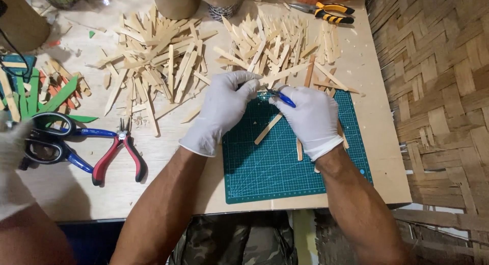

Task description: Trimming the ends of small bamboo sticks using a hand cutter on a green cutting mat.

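Left hand (221,115), white-gloved, is closed on one end of a long wooden stick (290,71), pinched at the fingertips. Right hand (310,120), also gloved, is clenched around a blue-handled cutter (280,97); the tool's tip is set against the stick just beside the left fingertips. The stick is held just above the top edge of a green cutting mat (285,168), slanting up and to the right.

A loose stick (268,128) is seen lying on the mat below the hands. Two piles of cut sticks are noted behind: one (153,61) left, one (275,41) right. Yellow-handled pliers (326,13) are placed at the far table edge. Red-handled pliers (119,153) and black-and-blue scissors (51,140) are laid to the left. Green and orange sticks (46,92) are heaped at far left. Another person's gloved hand (10,158) is seen at the left edge.
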